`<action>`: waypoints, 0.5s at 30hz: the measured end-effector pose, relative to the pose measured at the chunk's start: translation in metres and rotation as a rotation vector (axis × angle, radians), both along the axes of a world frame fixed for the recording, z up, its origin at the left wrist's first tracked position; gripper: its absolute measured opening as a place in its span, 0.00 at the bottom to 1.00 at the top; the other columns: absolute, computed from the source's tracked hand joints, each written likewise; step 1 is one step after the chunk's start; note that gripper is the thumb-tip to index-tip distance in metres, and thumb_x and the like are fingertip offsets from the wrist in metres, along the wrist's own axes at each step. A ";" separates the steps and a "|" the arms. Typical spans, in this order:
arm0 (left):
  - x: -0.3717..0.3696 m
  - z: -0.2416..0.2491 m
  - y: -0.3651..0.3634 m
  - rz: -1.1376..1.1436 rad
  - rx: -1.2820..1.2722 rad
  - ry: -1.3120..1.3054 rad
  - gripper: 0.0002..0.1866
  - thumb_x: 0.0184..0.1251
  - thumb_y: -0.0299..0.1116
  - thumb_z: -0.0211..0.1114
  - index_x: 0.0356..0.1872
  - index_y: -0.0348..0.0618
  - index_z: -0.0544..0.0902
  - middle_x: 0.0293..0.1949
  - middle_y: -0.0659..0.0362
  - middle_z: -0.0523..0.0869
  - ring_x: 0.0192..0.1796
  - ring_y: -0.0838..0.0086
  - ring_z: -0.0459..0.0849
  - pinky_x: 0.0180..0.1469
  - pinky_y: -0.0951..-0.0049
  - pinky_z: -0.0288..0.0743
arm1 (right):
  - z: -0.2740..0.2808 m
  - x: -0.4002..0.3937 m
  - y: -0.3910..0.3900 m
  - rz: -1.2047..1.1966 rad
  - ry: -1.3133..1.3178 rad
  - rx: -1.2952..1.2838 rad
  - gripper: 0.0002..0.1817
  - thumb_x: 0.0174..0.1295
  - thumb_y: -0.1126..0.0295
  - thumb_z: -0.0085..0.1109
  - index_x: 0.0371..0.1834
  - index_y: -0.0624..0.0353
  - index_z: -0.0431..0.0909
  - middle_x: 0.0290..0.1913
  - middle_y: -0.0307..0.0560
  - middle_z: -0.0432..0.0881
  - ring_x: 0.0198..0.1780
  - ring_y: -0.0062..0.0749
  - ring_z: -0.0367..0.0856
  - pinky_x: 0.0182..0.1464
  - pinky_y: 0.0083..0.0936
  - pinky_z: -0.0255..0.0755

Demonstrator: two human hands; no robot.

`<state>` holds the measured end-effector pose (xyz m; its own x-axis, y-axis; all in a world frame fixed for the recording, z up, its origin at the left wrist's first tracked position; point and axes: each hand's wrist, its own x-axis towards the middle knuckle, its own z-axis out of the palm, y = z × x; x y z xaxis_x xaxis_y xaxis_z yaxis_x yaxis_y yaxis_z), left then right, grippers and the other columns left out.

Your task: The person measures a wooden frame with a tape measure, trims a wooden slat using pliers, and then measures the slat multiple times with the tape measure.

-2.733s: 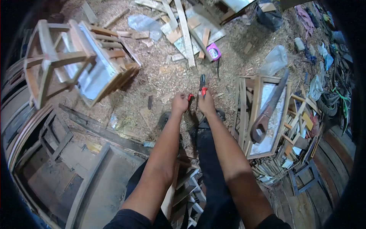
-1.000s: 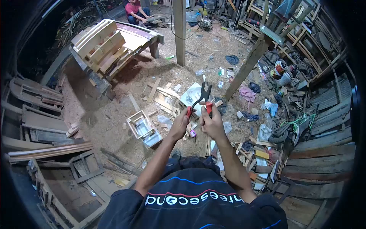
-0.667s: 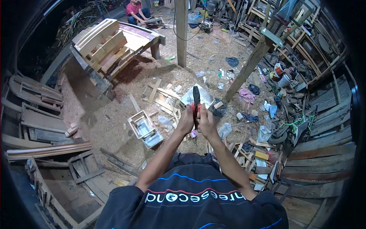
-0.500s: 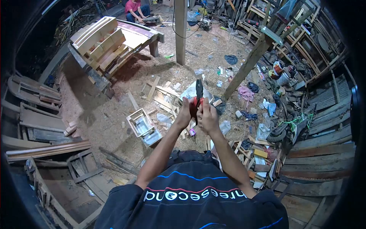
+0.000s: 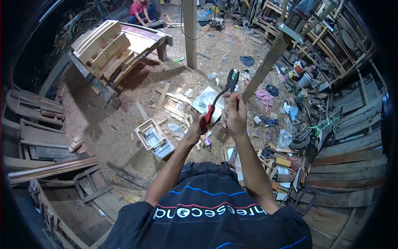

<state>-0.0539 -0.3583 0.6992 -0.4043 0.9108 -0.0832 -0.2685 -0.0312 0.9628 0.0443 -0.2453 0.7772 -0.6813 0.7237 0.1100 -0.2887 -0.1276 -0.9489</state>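
Black pliers (image 5: 231, 81) with red handles are held up in front of my body, their jaws parted and pointing away to the upper right. My left hand (image 5: 194, 130) is closed round one red handle. My right hand (image 5: 234, 116) is closed at the other handle, whose red end shows at the fingers. The handles are spread wide. Under the pliers, on the floor, a pale square board (image 5: 203, 98) with dark smudges is partly covered by them.
A wooden workbench (image 5: 149, 45) with curved wooden pieces stands upper left, a crouching person (image 5: 141, 14) behind it. Two posts (image 5: 190, 37) rise ahead. A small wooden frame (image 5: 150, 135), scraps and bags litter the floor. Planks line the right side.
The pliers have opened, with handles and jaws now apart. My hands have moved away from each other, the right one to the right. The view has shifted slightly.
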 end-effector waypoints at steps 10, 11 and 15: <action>0.005 0.009 0.009 -0.069 0.026 -0.371 0.50 0.55 0.81 0.20 0.45 0.46 0.76 0.25 0.67 0.71 0.20 0.82 0.63 0.23 0.81 0.50 | 0.003 -0.007 -0.011 -0.016 0.127 -0.164 0.18 0.74 0.52 0.39 0.57 0.51 0.62 0.18 0.31 0.57 0.12 0.13 0.54 0.11 0.15 0.51; 0.005 0.008 0.010 -0.043 0.005 -0.363 0.50 0.55 0.81 0.21 0.45 0.46 0.76 0.25 0.67 0.72 0.19 0.82 0.64 0.22 0.81 0.50 | 0.003 -0.007 -0.010 -0.016 0.125 -0.165 0.18 0.74 0.52 0.39 0.57 0.51 0.62 0.18 0.31 0.57 0.12 0.13 0.54 0.11 0.15 0.51; 0.007 0.012 0.014 0.040 -0.022 -0.291 0.50 0.55 0.81 0.22 0.44 0.44 0.76 0.24 0.68 0.73 0.19 0.84 0.65 0.19 0.82 0.49 | 0.003 -0.008 -0.012 -0.029 0.107 -0.264 0.13 0.74 0.52 0.39 0.46 0.49 0.62 0.17 0.31 0.57 0.11 0.12 0.52 0.11 0.15 0.47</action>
